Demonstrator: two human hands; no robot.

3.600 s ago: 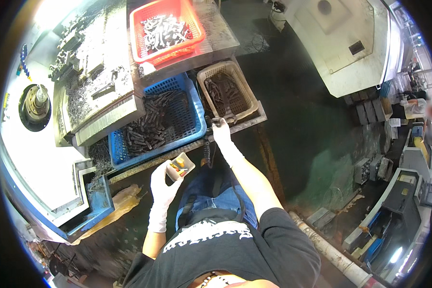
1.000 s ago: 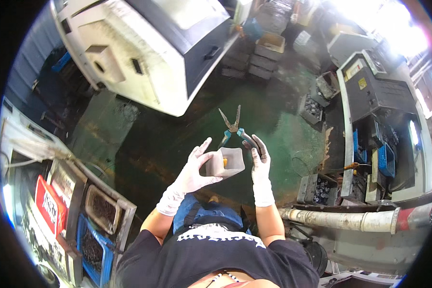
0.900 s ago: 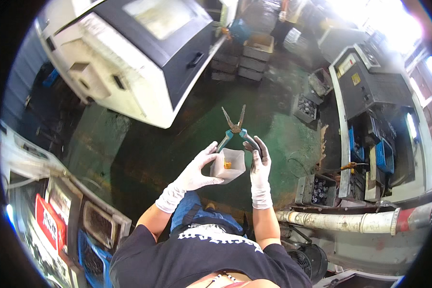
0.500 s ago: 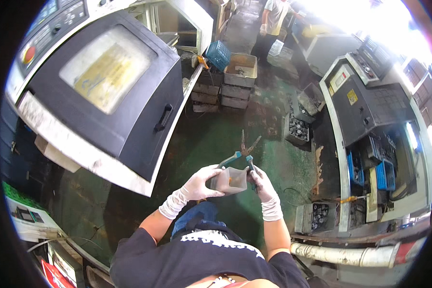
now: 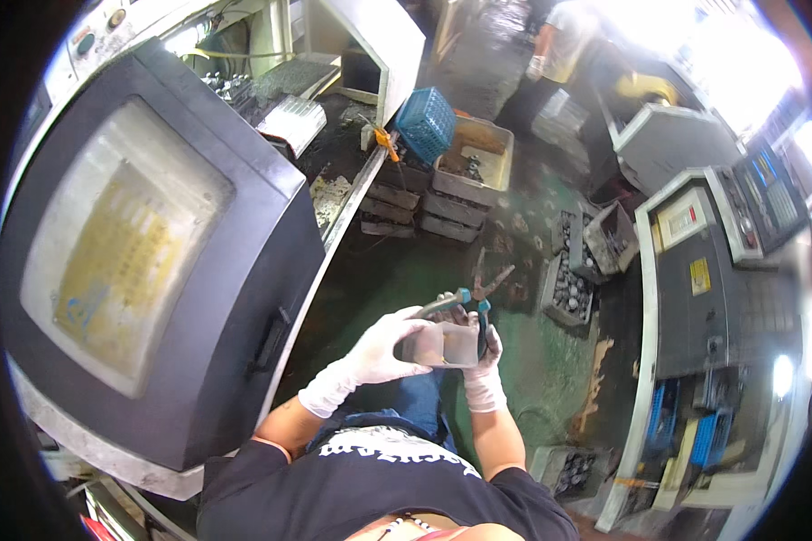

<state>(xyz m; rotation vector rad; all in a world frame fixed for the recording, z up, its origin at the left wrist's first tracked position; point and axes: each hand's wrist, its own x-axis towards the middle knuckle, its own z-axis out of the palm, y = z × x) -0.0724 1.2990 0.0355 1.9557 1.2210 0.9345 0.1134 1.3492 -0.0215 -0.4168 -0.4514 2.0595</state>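
Observation:
My left hand point(image 5: 377, 349), in a white glove, is closed round the left side of a small translucent plastic box point(image 5: 459, 345). My right hand point(image 5: 488, 359), gloved too with darkened fingers, grips a pair of pliers point(image 5: 483, 291) by a teal handle beside the box. The pliers' jaws are spread and point away from me. Their other handle reaches toward my left fingertips; whether those touch it I cannot tell. Right-hand fingers show behind the box, where part of the grip is hidden. What the box contains is not clear.
A machine with a dark windowed door point(image 5: 244, 298) stands close on my left, another machine point(image 5: 695, 307) on my right. Ahead are stacked grey crates point(image 5: 469, 194) with a blue basket point(image 5: 426, 123). Bins of metal parts point(image 5: 568, 293) sit right. Another person point(image 5: 564, 45) stands far off.
My view has shifted, and the left machine looms closer with its interior more visible. The box has tilted in my hands; the pliers' handles have come closer together. The other person has shifted in view.

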